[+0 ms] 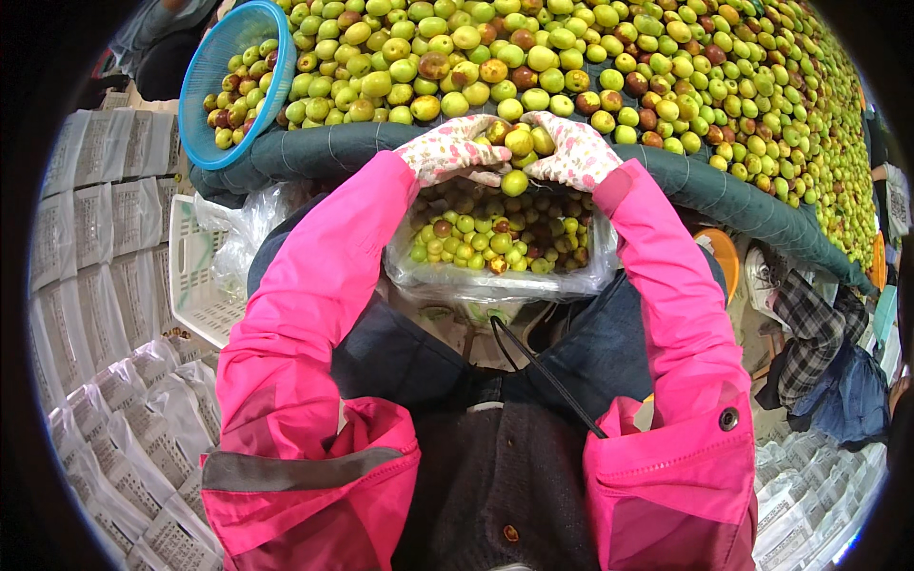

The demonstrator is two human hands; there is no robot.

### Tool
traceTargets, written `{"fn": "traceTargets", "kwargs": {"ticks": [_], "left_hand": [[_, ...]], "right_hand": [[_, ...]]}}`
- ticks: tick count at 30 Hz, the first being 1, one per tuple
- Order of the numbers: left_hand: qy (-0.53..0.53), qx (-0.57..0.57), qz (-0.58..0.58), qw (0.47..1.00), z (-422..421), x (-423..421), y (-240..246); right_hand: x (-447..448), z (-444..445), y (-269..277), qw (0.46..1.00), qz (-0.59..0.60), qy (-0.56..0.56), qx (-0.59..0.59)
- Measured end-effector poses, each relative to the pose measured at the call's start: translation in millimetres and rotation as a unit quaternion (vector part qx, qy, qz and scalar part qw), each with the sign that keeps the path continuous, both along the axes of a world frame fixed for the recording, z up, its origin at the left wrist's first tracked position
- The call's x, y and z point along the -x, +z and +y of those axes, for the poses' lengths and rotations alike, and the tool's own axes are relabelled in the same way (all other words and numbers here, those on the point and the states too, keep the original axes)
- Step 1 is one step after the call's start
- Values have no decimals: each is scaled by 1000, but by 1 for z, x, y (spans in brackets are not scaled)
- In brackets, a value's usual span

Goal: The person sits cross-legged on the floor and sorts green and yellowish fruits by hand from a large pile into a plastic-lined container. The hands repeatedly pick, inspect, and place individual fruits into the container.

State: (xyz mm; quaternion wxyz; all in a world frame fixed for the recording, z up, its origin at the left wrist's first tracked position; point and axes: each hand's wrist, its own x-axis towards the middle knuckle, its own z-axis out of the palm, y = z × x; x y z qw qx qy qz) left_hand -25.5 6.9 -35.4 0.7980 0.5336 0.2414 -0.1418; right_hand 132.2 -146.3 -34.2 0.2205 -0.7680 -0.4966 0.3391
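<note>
My left hand [457, 151], in a white glove with a pink floral print, curls around the left side of a small cluster of green and reddish jujubes [519, 143]. From the right, my right hand [573, 148], gloved alike, cups the same fruit. One green jujube [514, 183] sits just below the cluster, between the hands. Under them a plastic-lined crate [500, 285] between my knees holds many more jujubes [477, 240]. Beyond my fingers a wide heap of jujubes [500, 57] lies behind a dark green padded rim [328, 151].
A blue plastic basket [187, 93] with jujubes rests at the rim's left. A white crate [193, 285] with clear plastic stands at my left. Covered crates [107, 285] line the left side. An orange container [720, 260] and a seated person [814, 342] are at right.
</note>
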Motion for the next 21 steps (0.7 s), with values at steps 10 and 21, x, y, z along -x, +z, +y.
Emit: {"fn": "traceTargets", "kwargs": {"ticks": [10, 21], "left_hand": [[34, -214, -116, 969, -25, 16, -6], [-186, -663, -138, 712, -27, 75, 80]], "right_hand": [[14, -15, 13, 987, 150, 31, -44], [21, -36, 53, 986, 115, 108, 58]]}}
